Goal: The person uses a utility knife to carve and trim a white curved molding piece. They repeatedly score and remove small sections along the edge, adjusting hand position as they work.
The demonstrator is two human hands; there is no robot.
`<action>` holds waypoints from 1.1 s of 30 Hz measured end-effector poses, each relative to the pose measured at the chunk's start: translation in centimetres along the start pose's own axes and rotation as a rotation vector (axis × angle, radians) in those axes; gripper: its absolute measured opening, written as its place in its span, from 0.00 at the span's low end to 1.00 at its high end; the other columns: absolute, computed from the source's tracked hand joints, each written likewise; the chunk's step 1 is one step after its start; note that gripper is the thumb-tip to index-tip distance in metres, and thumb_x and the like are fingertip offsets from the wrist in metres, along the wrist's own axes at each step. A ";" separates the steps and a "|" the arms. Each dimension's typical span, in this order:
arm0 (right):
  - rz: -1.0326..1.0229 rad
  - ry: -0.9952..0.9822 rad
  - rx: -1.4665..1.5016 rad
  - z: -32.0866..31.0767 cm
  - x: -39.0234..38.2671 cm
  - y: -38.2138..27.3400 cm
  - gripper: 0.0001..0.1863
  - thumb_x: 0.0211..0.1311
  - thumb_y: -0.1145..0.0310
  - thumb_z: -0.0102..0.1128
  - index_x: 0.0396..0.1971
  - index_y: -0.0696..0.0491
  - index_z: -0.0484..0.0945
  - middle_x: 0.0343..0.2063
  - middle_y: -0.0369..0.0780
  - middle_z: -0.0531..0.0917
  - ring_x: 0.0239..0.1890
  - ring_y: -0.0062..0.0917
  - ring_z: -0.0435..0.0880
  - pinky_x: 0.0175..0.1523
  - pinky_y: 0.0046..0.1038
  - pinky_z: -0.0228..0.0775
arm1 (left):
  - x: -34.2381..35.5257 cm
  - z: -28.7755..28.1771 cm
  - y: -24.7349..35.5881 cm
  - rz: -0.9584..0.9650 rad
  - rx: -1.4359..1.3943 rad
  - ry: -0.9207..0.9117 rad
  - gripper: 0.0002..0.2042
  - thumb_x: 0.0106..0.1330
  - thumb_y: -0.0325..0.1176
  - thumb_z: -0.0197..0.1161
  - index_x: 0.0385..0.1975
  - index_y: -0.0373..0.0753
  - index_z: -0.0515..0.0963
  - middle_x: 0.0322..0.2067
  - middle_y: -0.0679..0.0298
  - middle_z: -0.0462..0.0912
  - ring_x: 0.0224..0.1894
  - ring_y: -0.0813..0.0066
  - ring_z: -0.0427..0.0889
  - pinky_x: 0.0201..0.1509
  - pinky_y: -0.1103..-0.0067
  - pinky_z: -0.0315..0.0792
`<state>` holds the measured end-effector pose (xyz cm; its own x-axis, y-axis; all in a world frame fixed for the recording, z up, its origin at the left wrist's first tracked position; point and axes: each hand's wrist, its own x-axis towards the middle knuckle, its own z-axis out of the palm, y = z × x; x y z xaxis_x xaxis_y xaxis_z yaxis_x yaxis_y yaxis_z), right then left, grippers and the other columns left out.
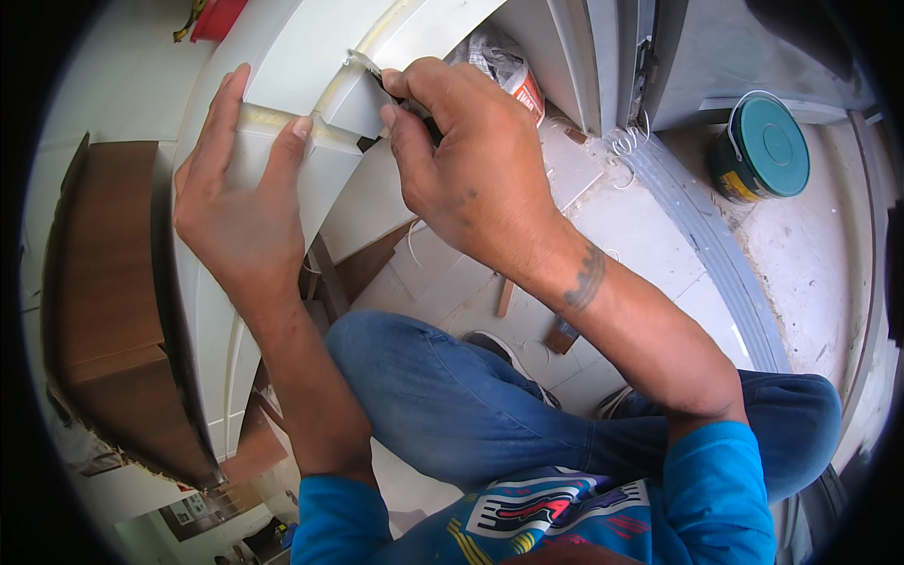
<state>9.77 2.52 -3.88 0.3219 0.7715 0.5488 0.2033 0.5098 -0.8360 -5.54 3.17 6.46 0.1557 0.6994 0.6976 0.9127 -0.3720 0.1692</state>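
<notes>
My right hand (476, 155) grips a thin-bladed knife (372, 71) with a dark handle. Its blade touches a yellowish strip (377, 42) set along a groove in a white panel (311, 61). A pale curl of material clings near the tip. Most of the handle is hidden by my fingers. My left hand (245, 198) lies on the same panel, fingers and thumb spread on either side of a second yellowish strip (268, 116) that meets the first. It holds nothing.
Brown wooden boards (113, 273) stand at left. A green lidded bucket (767, 146) is at far right, beyond a grey floor track (711, 226). A plastic bag (499, 61) sits behind my right hand. Wood offcuts (562, 337) lie on the tiled floor (452, 254).
</notes>
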 end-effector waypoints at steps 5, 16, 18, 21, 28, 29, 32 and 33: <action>0.057 -0.044 -0.002 1.2 -1.5 -1.4 0.08 0.67 0.76 0.69 0.45 0.58 0.85 0.32 0.47 0.84 0.35 0.42 0.86 0.43 0.39 0.79 | 0.0 0.1 0.2 0.012 -0.003 -0.002 0.27 0.62 0.23 0.80 0.64 0.42 0.86 0.53 0.57 0.91 0.52 0.71 0.88 0.59 0.74 0.82; 0.079 -0.022 0.081 2.2 -2.3 -1.8 0.10 0.67 0.77 0.68 0.46 0.57 0.84 0.33 0.48 0.82 0.36 0.44 0.84 0.43 0.42 0.77 | 0.1 0.0 -0.3 0.060 0.029 0.004 0.28 0.63 0.23 0.80 0.65 0.42 0.86 0.49 0.54 0.92 0.48 0.75 0.89 0.54 0.74 0.84; 0.053 -0.017 0.111 2.9 -2.8 -1.9 0.10 0.67 0.77 0.68 0.47 0.58 0.83 0.33 0.48 0.82 0.37 0.45 0.84 0.43 0.42 0.77 | 0.0 -0.1 -0.1 0.039 0.035 -0.001 0.28 0.62 0.24 0.81 0.65 0.43 0.86 0.51 0.56 0.92 0.49 0.73 0.88 0.56 0.74 0.83; 0.062 -0.041 0.128 3.0 -3.2 -2.1 0.10 0.68 0.76 0.67 0.47 0.58 0.82 0.34 0.48 0.82 0.38 0.46 0.83 0.43 0.43 0.77 | 0.0 0.0 -0.3 0.000 0.016 -0.004 0.28 0.59 0.28 0.82 0.63 0.49 0.88 0.58 0.64 0.91 0.57 0.68 0.85 0.64 0.72 0.78; -0.002 -0.029 0.094 1.7 -2.2 -1.6 0.10 0.70 0.74 0.67 0.48 0.59 0.83 0.36 0.48 0.85 0.36 0.42 0.87 0.42 0.39 0.79 | 0.0 -0.1 -0.3 -0.031 -0.009 -0.018 0.29 0.58 0.29 0.82 0.63 0.52 0.88 0.62 0.67 0.90 0.60 0.65 0.84 0.68 0.69 0.76; 0.007 0.020 0.084 1.3 -1.5 -1.2 0.11 0.70 0.73 0.67 0.49 0.59 0.83 0.35 0.47 0.86 0.34 0.39 0.87 0.41 0.37 0.79 | 0.0 -0.3 -0.3 -0.027 -0.005 -0.020 0.29 0.58 0.29 0.82 0.63 0.52 0.88 0.62 0.67 0.90 0.60 0.65 0.84 0.68 0.69 0.76; 0.021 0.165 0.070 -0.7 1.6 0.8 0.11 0.70 0.72 0.66 0.48 0.59 0.84 0.34 0.49 0.87 0.32 0.38 0.87 0.41 0.37 0.79 | 0.0 -0.2 0.1 -0.030 0.044 -0.015 0.29 0.58 0.28 0.81 0.63 0.51 0.88 0.62 0.66 0.89 0.61 0.65 0.84 0.69 0.69 0.76; 0.017 0.213 0.088 -1.5 2.7 1.3 0.11 0.68 0.72 0.65 0.46 0.60 0.84 0.33 0.51 0.87 0.34 0.44 0.87 0.43 0.41 0.80 | 0.1 -0.1 0.3 -0.029 0.067 -0.012 0.29 0.58 0.28 0.81 0.63 0.51 0.88 0.62 0.66 0.89 0.61 0.65 0.84 0.69 0.69 0.75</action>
<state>12.33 4.74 -3.51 0.5145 0.6875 0.5125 0.1176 0.5354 -0.8363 -5.32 3.03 6.63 0.1327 0.7166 0.6848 0.9400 -0.3101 0.1423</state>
